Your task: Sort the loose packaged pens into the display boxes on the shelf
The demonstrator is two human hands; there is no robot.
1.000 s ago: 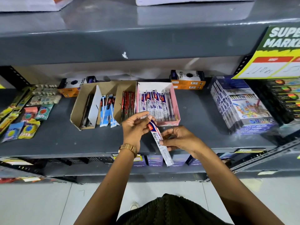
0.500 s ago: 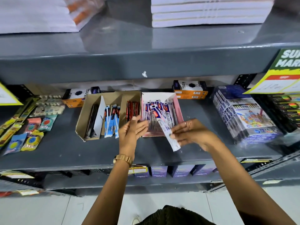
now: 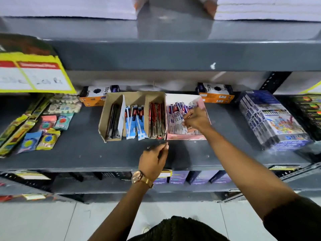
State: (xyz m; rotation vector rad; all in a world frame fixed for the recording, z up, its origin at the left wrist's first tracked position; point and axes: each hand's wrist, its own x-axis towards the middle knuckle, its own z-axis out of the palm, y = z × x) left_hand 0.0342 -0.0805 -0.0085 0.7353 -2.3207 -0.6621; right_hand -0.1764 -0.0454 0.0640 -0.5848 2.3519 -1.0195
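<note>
A pink display box (image 3: pixel 185 137) on the grey shelf holds several white-and-blue packaged pens (image 3: pixel 174 117). My right hand (image 3: pixel 197 120) reaches into it, fingers pinched on one packaged pen lying on the others. To the left stands a brown cardboard display box (image 3: pixel 102 122) with dark pens (image 3: pixel 113 120), blue-and-white pens (image 3: pixel 134 122) and red pens (image 3: pixel 156 119) in separate compartments. My left hand (image 3: pixel 152 162) hovers over the shelf's front, just below the red compartment's corner. Its fingers are loosely curled and blurred, and nothing shows in them.
Two orange-and-white boxes (image 3: pixel 215 95) sit at the back of the shelf. A stack of colour-pencil packs (image 3: pixel 274 122) lies at the right, and erasers and small packets (image 3: pixel 48 133) at the left. A yellow price sign (image 3: pixel 33 75) hangs at upper left. The upper shelf edge (image 3: pixel 173 54) overhangs.
My right hand has carried the packaged pen forward into the pink box. My left hand has let go of it and drawn back to the shelf's front. The view has tilted up.
</note>
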